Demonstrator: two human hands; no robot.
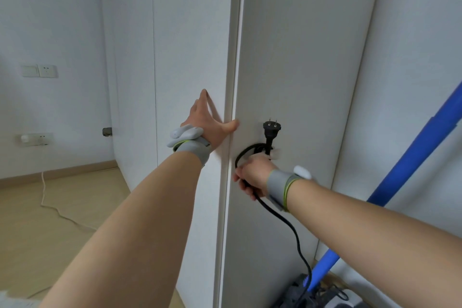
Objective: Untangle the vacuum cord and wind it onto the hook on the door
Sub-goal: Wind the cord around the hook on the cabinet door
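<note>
Head view. Your left hand (207,120) lies flat, fingers straight, against the door (300,57) edge. Your right hand (252,175) grips the cord (282,220) just below the hook (275,154); the plug (271,130) stands upright above its knuckles. Winding appears barely begun: about one loop sits on the hook, and the rest trails down past your wrist. No legible writing.

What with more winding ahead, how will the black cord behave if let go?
Probably floppy: the cord curves loosely below the right hand. It likely has spring, since the loop at the hook bows outward. The plug stands upright, so that end seems stiffer.
</note>
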